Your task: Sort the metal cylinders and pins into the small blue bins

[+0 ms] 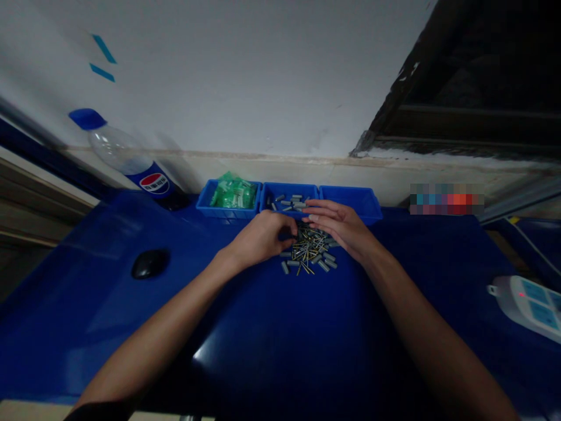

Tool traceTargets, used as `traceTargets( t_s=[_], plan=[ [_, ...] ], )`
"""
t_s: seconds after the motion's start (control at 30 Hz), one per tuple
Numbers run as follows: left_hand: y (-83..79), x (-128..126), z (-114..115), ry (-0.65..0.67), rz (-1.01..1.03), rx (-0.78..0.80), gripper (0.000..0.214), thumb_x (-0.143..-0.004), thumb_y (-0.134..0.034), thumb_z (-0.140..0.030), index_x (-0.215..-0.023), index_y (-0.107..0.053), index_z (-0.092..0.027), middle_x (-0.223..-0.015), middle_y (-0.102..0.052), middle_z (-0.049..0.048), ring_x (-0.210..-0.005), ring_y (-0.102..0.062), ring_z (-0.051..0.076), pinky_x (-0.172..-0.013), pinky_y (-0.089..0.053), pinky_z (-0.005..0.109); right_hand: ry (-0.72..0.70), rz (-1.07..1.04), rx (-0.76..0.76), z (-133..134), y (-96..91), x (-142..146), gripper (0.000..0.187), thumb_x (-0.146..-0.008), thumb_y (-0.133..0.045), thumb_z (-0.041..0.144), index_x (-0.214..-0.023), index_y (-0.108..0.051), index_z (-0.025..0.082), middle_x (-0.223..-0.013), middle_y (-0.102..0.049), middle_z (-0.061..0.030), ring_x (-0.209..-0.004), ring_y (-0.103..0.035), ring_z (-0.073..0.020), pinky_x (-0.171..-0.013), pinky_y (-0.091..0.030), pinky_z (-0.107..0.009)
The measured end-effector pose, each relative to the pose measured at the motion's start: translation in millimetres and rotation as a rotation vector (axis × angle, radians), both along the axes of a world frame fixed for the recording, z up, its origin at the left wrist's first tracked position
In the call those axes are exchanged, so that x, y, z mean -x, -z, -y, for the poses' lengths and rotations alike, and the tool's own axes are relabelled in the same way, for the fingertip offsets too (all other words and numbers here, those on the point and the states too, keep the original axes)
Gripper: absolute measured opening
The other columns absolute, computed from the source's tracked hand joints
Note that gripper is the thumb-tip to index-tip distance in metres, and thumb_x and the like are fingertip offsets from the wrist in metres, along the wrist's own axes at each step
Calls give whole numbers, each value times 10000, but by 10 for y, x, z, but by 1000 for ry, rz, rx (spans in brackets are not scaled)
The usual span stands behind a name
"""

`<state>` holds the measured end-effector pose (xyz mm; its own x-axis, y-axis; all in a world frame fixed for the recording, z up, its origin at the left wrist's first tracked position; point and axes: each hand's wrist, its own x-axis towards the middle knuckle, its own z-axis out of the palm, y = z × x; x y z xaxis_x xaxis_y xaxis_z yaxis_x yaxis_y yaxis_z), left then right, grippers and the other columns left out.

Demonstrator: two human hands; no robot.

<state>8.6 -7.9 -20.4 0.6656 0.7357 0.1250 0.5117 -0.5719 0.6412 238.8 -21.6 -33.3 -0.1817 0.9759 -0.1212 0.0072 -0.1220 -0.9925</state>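
A loose pile of thin metal screws or pins [308,244], silver and brass-coloured, lies on the blue tabletop. Short grey cylinders [323,265] are scattered around and among them. At the pile's left edge is my left hand [265,238], its fingers curved, with a gap showing between thumb and index finger. My right hand [344,229] reaches over the pile from the right, fingers stretched out near the front rim of the middle blue bin [290,188]. More grey cylinders [297,200] lie in that bin. Some of the pile is hidden under my right hand.
The left blue bin [204,199] holds green plastic packets [234,193]; the right blue bin [350,202] adjoins the middle one. A cola bottle [131,161] and a black mouse [149,264] are leftward. A white power strip [528,304] sits right. Behind rises a wall [263,76].
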Motion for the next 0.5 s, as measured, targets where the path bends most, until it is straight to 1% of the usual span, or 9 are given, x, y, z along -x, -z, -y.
traceTargets(
  t_s=[0.07,0.1,0.23,0.37,0.5],
  plan=[
    [30,-11,20,83,-84,0,171,-851,-703,-144,-993,-788,-188,-951,-793,74,-882,-756,222,-824,-580,361,4,-3,-13,4,-35,-10,446,-829,-794,310,-1272,-746,310,-1320,-773,-77,-1203,-740,-311,-1075,-572,-507],
    [43,-22,32,102,-115,0,177,-849,-701,-130,-990,-788,-194,-952,-791,74,-888,-755,225,-815,-573,357,8,-6,-15,5,-47,-16,462,-829,-796,309,-1288,-739,309,-1341,-765,-79,-1209,-739,-310,-1070,-575,-498],
    [72,-64,64,112,-203,-12,211,-848,-674,-73,-984,-773,-200,-941,-781,65,-883,-751,216,-797,-549,334,18,-28,-11,-4,-47,-43,405,-843,-803,322,-1244,-754,298,-1331,-770,-82,-1152,-761,-293,-1019,-593,-458],
    [62,-80,65,135,-251,-22,234,-850,-658,-42,-1001,-750,-195,-971,-771,67,-919,-744,217,-800,-529,323,18,4,-5,-12,-26,-57,363,-846,-804,353,-1203,-765,300,-1319,-776,-84,-1115,-771,-287,-984,-602,-452],
    [28,-75,71,115,-328,-55,185,-873,-618,-34,-918,-711,-188,-891,-736,52,-818,-705,194,-703,-467,303,17,-4,5,-6,-29,-58,339,-844,-811,356,-1174,-771,293,-1296,-786,-83,-1073,-778,-274,-970,-601,-446]
  ],
)
